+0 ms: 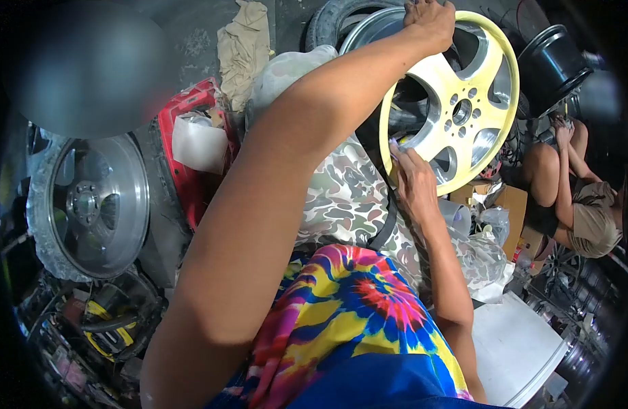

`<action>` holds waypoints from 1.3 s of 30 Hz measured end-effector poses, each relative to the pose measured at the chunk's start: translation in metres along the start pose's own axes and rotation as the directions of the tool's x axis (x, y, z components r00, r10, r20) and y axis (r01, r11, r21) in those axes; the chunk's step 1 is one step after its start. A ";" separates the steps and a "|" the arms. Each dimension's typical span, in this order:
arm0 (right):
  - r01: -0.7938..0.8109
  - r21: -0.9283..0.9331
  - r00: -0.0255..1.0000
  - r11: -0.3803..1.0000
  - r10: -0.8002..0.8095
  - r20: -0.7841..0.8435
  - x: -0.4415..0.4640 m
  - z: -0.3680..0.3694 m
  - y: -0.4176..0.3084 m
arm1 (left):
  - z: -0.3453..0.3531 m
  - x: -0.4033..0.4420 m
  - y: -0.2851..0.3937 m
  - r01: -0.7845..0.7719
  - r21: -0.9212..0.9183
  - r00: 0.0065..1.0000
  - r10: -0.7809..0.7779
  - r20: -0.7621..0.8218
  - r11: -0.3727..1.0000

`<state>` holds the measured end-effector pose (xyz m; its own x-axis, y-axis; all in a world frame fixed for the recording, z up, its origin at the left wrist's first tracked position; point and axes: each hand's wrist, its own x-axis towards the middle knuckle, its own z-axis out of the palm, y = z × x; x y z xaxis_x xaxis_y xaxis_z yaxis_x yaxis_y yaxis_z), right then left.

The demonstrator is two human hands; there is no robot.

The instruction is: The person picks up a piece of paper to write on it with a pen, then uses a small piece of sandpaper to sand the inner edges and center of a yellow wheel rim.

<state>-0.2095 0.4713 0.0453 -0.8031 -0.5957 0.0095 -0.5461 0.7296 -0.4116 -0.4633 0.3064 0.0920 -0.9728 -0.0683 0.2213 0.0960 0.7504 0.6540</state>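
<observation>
A wheel rim (474, 82) with pale yellow spokes and a yellow outer lip stands tilted in front of me at the upper right. Bare silver metal shows on the spokes' sides and the barrel. My left hand (430, 24) reaches across to the rim's top edge, its fingers curled over it. Lower down, my right hand (415, 174) is at the near left edge of the yellow lip. Its fingers are bent around a small pale purple thing, mostly hidden. Camouflage cloth (344, 191) covers my legs below the rim.
At left are a silver wheel (103, 204) and a red part (181, 136) bearing white paper. Tires (323, 27) lie behind the rim. A black wheel barrel (552, 65), a cardboard box (511, 211) and a white panel (515, 344) are at right. Another person (566, 163) sits farther right.
</observation>
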 end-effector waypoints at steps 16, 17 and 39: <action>0.014 -0.172 0.994 0.985 0.004 0.108 -0.007 -0.011 0.015 | 0.017 0.003 -0.011 -0.034 -0.072 0.999 0.036 0.021 0.997; 0.035 -0.195 0.995 0.980 -0.015 0.103 -0.010 -0.011 0.014 | 0.015 -0.001 -0.011 -0.040 -0.080 0.998 0.042 0.035 0.996; 0.079 -0.108 0.997 0.991 -0.077 0.016 -0.019 0.001 0.032 | 0.016 0.004 -0.038 -0.159 -0.048 0.987 0.160 0.011 0.986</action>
<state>-0.2117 0.5051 0.0309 -0.7546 -0.6556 0.0265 -0.6300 0.7127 -0.3085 -0.4744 0.2882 0.0568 -0.9473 0.0598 0.3148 0.2596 0.7190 0.6447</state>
